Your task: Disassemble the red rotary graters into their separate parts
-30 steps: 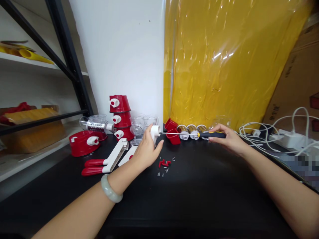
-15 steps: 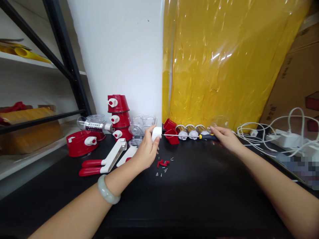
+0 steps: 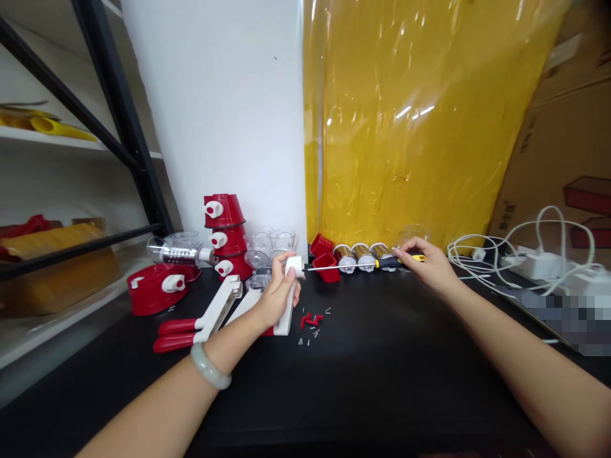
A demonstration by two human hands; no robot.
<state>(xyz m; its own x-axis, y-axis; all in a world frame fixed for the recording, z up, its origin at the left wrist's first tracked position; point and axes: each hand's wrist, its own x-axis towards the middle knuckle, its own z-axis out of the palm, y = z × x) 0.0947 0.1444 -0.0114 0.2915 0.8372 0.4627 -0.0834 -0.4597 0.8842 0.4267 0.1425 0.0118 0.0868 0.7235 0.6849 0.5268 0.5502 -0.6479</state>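
Observation:
My left hand (image 3: 277,299) is closed around a white plastic piece (image 3: 294,266) with a round end. A white stretch with some red (image 3: 285,321) shows below that hand; I cannot tell whether it belongs to the same piece. My right hand (image 3: 427,264) grips the black and yellow handle of a screwdriver (image 3: 389,261). Its long shaft lies nearly level, with the tip at the white piece's right end. Beneath, on the black table (image 3: 382,369), lie small red parts (image 3: 311,320) and several loose screws (image 3: 316,333).
Left of my hands lie white arms with red handles (image 3: 176,336). Behind them stand stacked red housings (image 3: 229,240) and clear plastic cups (image 3: 281,240). Grater drums (image 3: 363,257) and red hoppers (image 3: 325,264) line the back. White cables (image 3: 539,261) tangle at the right.
Both hands have shifted slightly left and down in view, with the white piece and screwdriver. A white stretch now shows below my left hand. More yellow of the screwdriver handle is visible.

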